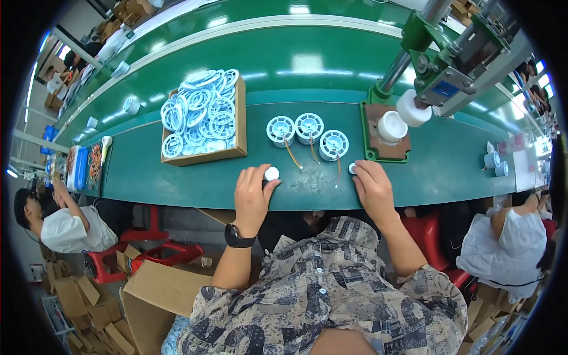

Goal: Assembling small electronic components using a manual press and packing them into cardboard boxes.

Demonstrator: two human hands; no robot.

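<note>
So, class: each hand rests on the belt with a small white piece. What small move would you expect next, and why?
Probably the right hand carries its small white piece up to the press jig, just above it. A white cap already sits there under the press head. The left hand holds a white disc; three spools wait between them.

1 head-worn fisheye view, close above the green bench (177, 177), facing down.

Three white wired spools (309, 135) on the belt — one cardboard tray (239, 127).
</note>
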